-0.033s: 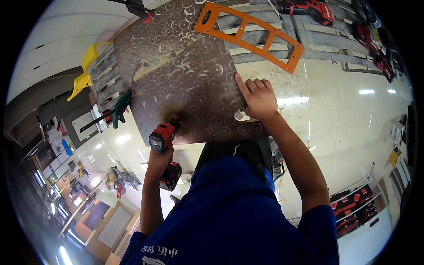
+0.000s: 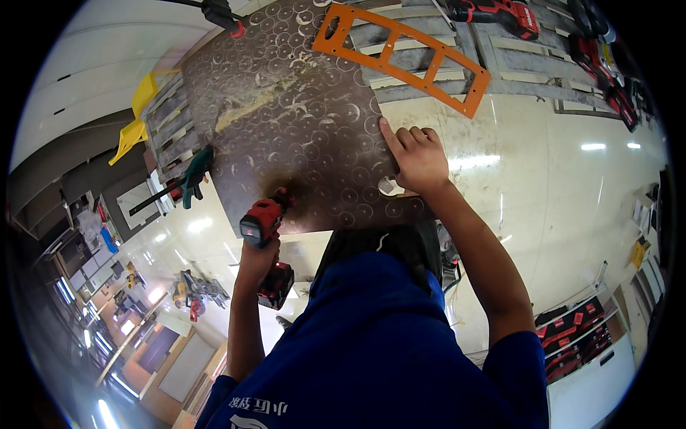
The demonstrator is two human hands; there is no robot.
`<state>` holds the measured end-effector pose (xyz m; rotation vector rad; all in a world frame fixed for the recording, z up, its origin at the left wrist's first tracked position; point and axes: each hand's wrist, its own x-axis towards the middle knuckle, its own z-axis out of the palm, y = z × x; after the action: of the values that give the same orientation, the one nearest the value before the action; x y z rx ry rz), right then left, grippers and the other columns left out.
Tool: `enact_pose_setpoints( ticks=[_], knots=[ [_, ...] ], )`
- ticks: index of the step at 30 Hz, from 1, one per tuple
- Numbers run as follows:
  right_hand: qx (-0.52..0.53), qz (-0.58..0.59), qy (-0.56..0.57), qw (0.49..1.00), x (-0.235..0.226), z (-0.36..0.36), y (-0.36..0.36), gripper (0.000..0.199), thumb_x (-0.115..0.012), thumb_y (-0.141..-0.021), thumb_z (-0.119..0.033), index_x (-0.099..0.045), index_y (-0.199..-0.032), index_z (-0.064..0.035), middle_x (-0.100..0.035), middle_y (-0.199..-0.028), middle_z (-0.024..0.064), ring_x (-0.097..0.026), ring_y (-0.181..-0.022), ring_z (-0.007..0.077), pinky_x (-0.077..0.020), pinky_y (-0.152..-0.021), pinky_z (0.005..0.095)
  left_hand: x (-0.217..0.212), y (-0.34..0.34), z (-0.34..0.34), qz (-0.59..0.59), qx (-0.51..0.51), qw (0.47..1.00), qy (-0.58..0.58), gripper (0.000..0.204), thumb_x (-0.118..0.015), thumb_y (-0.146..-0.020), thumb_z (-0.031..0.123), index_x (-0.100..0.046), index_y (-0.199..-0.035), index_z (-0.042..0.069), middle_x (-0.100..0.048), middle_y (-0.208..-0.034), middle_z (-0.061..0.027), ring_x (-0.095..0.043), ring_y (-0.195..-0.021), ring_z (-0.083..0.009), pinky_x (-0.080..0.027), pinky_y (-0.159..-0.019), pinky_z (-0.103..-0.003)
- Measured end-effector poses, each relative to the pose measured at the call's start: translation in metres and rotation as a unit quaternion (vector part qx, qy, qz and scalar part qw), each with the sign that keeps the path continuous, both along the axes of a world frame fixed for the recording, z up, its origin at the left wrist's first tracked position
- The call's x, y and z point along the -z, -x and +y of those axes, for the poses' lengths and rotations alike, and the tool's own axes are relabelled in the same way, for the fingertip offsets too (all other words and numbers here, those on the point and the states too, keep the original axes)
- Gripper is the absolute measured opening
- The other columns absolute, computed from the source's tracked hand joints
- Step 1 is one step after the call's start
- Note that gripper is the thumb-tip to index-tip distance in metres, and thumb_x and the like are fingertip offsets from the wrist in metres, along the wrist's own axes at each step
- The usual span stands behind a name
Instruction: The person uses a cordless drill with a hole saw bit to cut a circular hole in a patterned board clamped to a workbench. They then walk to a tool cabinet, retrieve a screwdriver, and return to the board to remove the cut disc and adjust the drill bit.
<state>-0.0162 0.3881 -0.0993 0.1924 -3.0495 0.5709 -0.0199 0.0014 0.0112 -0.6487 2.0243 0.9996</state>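
My left hand (image 2: 259, 261) is wrapped round the grip of a red and black cordless drill (image 2: 263, 220). The drill's nose meets a dark brown board (image 2: 321, 157) near its front left edge, amid brown dust; its tip cannot be made out. Ring-shaped cut marks cover the board, and pale dust streaks its far half. My right hand (image 2: 420, 161) lies at the board's right edge, one finger stretched onto it and the others bent; it holds no tool. Beside that wrist, a round hole (image 2: 390, 186) opens in the board.
A green clamp (image 2: 196, 175) grips the board's left edge; a black clamp (image 2: 218, 14) with a red tip is at the far edge. An orange template frame (image 2: 429, 75) overlaps the far right corner. More red power tools (image 2: 500, 16) lie on the slatted bench at far right.
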Motion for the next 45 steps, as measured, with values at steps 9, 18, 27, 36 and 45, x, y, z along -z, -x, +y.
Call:
enact_pose_setpoints(
  ticks=[9,18,27,36,45],
  knots=[
    [-0.008,-0.01,-0.009,1.0,0.005,-0.001,-0.004,0.09,-0.074,-0.064,-0.015,-0.045,-0.149,-0.0114,-0.061,-0.093,0.0044,-0.059,-0.09,0.0227,-0.0441,-0.086,0.0371,-0.013,-0.009,0.016,-0.051,-0.158,0.983,-0.073,0.022,-0.059,-0.091,0.019,-0.055,-0.108,0.005,-0.048,-0.063,-0.0023,-0.049,-0.05,-0.0144,-0.045,-0.048,-0.034],
    [-0.011,-0.034,-0.015,0.999,0.0,0.004,0.0,0.092,-0.077,-0.063,-0.017,-0.044,-0.149,-0.012,-0.062,-0.094,0.0044,-0.06,-0.093,0.0233,-0.0444,-0.089,0.0375,0.009,-0.023,0.026,-0.027,-0.295,0.946,-0.132,0.02,-0.06,-0.091,0.021,-0.055,-0.106,0.008,-0.043,-0.062,-0.0001,-0.046,-0.049,-0.0139,-0.041,-0.047,-0.031],
    [-0.002,-0.044,-0.014,0.999,0.0,-0.003,-0.002,0.091,-0.073,-0.063,-0.012,-0.045,-0.149,-0.0118,-0.061,-0.094,0.004,-0.06,-0.091,0.0229,-0.0441,-0.092,0.0379,0.026,-0.04,0.0,0.004,-0.247,0.966,-0.078,0.027,-0.062,-0.09,0.022,-0.057,-0.11,0.005,-0.046,-0.064,-0.0011,-0.047,-0.052,-0.0141,-0.043,-0.05,-0.03],
    [-0.015,-0.03,-0.042,0.999,0.0,-0.01,0.008,0.1,-0.075,-0.054,-0.016,-0.044,-0.149,-0.0064,-0.063,-0.097,0.0067,-0.061,-0.092,0.0261,-0.0434,-0.092,0.041,0.032,-0.043,0.028,0.06,-0.18,0.981,-0.047,0.019,-0.063,-0.088,0.014,-0.06,-0.105,0.005,-0.058,-0.073,-0.0038,-0.056,-0.062,-0.0144,-0.046,-0.057,-0.031],
    [-0.027,-0.035,-0.044,0.998,0.004,-0.012,0.008,0.104,-0.074,-0.051,-0.011,-0.04,-0.149,-0.002,-0.062,-0.097,0.0093,-0.059,-0.09,0.0287,-0.0432,-0.09,0.0413,0.014,-0.03,0.029,0.051,-0.112,0.992,-0.002,0.018,-0.066,-0.081,0.012,-0.063,-0.087,-0.005,-0.061,-0.069,-0.0109,-0.059,-0.067,-0.016,-0.049,-0.064,-0.038]
  ],
)
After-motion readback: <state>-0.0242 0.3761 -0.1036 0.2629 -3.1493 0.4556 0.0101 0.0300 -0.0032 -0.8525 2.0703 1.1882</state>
